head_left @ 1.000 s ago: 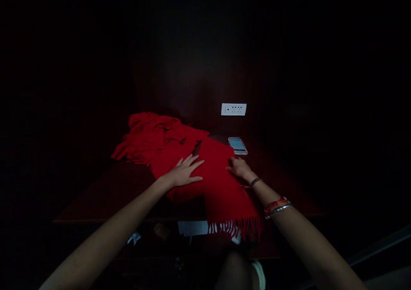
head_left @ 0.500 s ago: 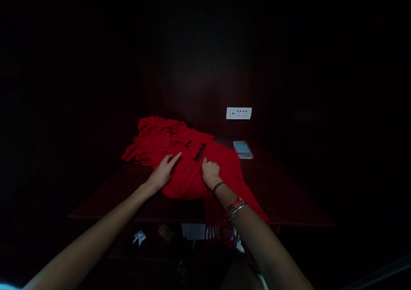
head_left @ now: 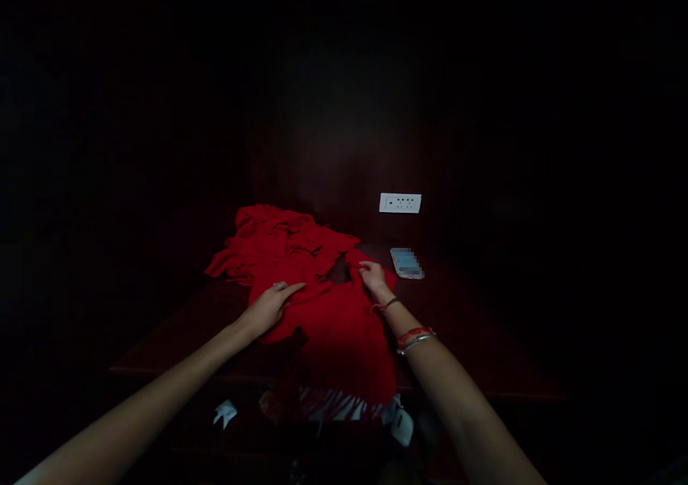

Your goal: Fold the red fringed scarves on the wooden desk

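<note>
A red fringed scarf [head_left: 344,334] lies partly bunched on a dark wooden table, and its fringed end hangs over the front edge. At its left side, my left hand [head_left: 269,307] is closed on the cloth, the index finger stretched along a fold; its thumb is hidden. My right hand [head_left: 373,279] pinches a raised fold on the right side between thumb and fingers. Between the hands, a gap in the cloth shows dark tabletop. The rest of the scarf lies in loose, crumpled folds behind my left hand.
A phone [head_left: 407,263] lies at the right of the scarf, below a white wall socket [head_left: 400,203]. Under the table edge [head_left: 177,372] are a crumpled white piece [head_left: 225,413] and a white rounded object [head_left: 402,426]. The surroundings are very dark.
My right hand has moved right and slightly up, gripping a fold. The hanging fringed end has spread leftward and wider. My left hand stays near its place on the cloth.
</note>
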